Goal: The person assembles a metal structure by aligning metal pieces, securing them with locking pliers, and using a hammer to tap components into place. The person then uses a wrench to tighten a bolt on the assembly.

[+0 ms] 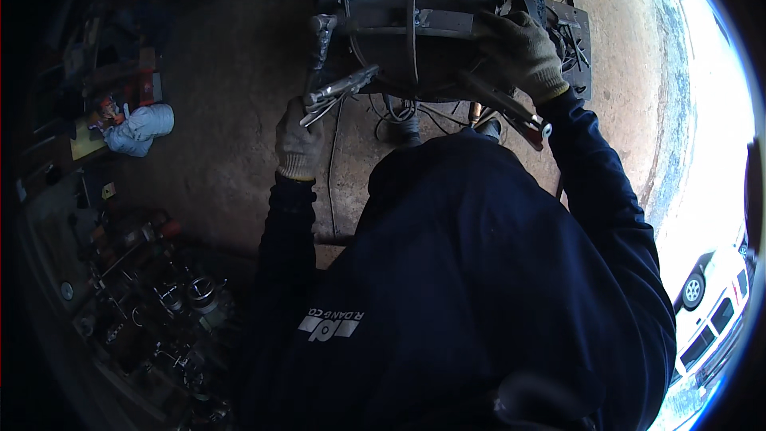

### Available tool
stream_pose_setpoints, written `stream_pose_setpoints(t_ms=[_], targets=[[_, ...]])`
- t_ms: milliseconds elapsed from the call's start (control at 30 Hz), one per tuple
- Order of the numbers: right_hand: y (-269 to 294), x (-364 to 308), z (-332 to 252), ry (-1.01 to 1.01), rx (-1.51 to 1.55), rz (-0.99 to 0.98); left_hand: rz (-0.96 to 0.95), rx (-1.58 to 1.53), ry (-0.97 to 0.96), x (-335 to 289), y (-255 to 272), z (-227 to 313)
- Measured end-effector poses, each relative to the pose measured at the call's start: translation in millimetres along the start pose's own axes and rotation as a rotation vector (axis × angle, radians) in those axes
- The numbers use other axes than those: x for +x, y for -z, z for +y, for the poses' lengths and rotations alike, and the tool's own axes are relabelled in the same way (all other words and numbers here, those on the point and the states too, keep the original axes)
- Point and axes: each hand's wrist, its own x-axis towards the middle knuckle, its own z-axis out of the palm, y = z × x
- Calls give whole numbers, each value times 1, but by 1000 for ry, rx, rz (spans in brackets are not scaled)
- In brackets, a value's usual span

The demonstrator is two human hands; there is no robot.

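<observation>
A dark navy jacket (pixel 479 271) fills the lower centre of the frame, a pale print on its front; its sleeves reach up to two hands in grey knit gloves. The left hand (pixel 299 141), left of centre in the upper half, is up against the handle end of silvery locking pliers (pixel 341 92); its fingers are too dark to tell whether they close on the tool. The right hand (pixel 523 52), upper right of centre, lays its fingers over the right end of a curved metal strip (pixel 447 24); how firmly it grasps cannot be told. A second pair of locking pliers (pixel 515 112) slants just below the right hand; its screw end points to the lower right.

The strip spans a rounded, dark metal assembly (pixel 383 56) at top centre; a thin upright rod (pixel 412 0) crosses the strip; cables hang beneath. A shoe (pixel 399 131) shows below; brown, stained floor (pixel 231 112) spreads around; metal parts (pixel 203 295) crowd the lower left; a whitish bundle (pixel 144 128) sits at the left; a white vehicle (pixel 718 311) stands in glare, lower right.
</observation>
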Motion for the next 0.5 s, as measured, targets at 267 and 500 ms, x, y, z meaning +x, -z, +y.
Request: stream_pose_setpoints(t_ms=[267, 500], targets=[[1, -7, 1, -195, 163, 46, 139, -481, 385, 33, 42, 49], [-5, -1, 5, 75, -20, 48, 47, 12, -80, 8, 1, -5]])
